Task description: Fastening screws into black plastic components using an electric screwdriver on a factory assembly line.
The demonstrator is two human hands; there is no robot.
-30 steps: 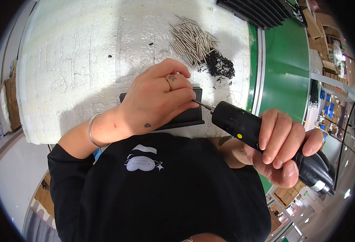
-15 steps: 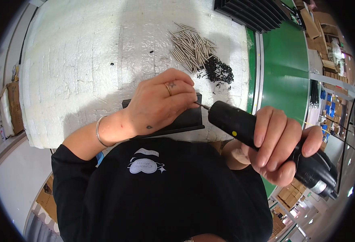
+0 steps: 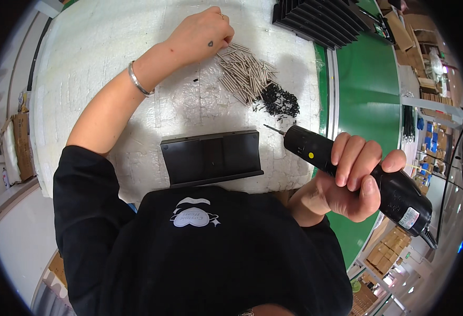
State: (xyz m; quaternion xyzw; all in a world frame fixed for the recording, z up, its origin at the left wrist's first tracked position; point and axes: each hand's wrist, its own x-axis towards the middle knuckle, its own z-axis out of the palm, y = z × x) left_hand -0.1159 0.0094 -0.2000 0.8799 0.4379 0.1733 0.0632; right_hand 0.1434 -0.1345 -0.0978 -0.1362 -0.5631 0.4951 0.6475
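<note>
In the head view, a white, wrinkled, film-covered work surface point(image 3: 116, 68) fills the middle, with a green surface point(image 3: 365, 100) along its right side and cardboard boxes point(image 3: 386, 247) beyond. A stack of black finned pieces point(image 3: 318, 21) stands at the top right. On the white surface, close to the person's body, lies a black rectangular piece point(image 3: 213, 159) with a raised lip along its near edge, apart from both hands. Farther off is a heap of silvery rods point(image 3: 244, 76), and touching its near right side, a pile of small black screws point(image 3: 280, 101). The left hand point(image 3: 197, 38) is at the heap's far left edge, fingers curled in with tips together; whether they grip a rod cannot be told. The right hand point(image 3: 355, 174) is wrapped firmly around a black electric screwdriver point(image 3: 308, 149), its bit point(image 3: 273, 129) pointing left, clear of the black rectangular piece
</note>
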